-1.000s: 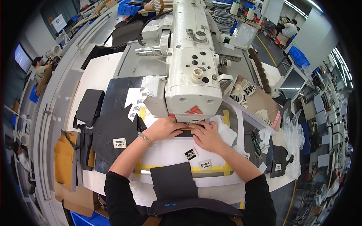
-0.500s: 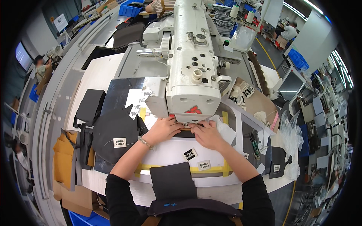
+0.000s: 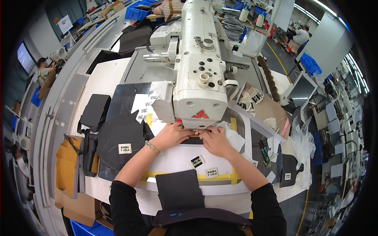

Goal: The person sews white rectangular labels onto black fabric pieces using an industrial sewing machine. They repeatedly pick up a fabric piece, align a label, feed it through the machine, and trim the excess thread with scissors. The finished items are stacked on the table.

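Note:
A large white sewing machine [image 3: 199, 94] stands in front of me, and both my hands meet under its head. My left hand [image 3: 173, 135] has its fingers bent together, pressing the left side of a dark fabric piece [image 3: 193, 140] by the needle area. From the right, my right hand [image 3: 214, 139] pinches and presses the same piece with its fingertips close to the left ones. The fingers and machine head hide most of the piece. Nearer me, a black label [image 3: 197, 161] and a pale label [image 3: 211, 172] lie on the white template sheet [image 3: 177, 159] with yellow tape.
Black panels [image 3: 94, 112] and a rounded black piece [image 3: 118, 137] with a label lie left, beside mustard pieces [image 3: 67, 167]. A dark panel [image 3: 180, 188] lies near my body. Green-handled snips [image 3: 264, 151], a label pile [image 3: 250, 98] and clear plastic [image 3: 301, 137] are right.
My view has shifted slightly. Both hands stay at the needle area; the pale label visible between my fingertips earlier is now hardly visible.

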A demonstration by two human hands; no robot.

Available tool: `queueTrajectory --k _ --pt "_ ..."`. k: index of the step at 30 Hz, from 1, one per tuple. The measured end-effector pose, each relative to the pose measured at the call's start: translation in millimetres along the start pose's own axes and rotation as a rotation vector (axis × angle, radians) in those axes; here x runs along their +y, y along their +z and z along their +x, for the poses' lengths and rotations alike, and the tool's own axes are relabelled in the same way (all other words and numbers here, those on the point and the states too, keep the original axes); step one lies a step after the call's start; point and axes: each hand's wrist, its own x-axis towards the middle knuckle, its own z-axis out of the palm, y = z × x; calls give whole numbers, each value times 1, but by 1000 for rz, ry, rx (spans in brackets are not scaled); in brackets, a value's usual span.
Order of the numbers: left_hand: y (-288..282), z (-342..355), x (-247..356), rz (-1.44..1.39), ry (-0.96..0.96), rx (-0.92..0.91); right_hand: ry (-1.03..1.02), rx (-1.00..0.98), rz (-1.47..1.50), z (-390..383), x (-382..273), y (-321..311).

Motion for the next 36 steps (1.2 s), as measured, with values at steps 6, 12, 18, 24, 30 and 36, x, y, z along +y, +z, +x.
queueTrajectory --k 6,12,18,24,30,36 --pt "-7 11 -2 -200 -109 -213 -6 -4 42 0 3 -1" --pt "5 4 -1 -90 -19 -44 7 -58 46 0 3 1" --pt "4 2 5 -17 -63 -40 -3 -27 27 0 2 3" --pt "3 2 4 -53 -59 -49 -25 -9 9 1 1 4" --pt "-1 1 4 -44 -49 -45 -30 -29 -14 -2 -1 5" --pt "-2 -1 8 -19 -114 -103 -74 1 -8 -3 0 5"
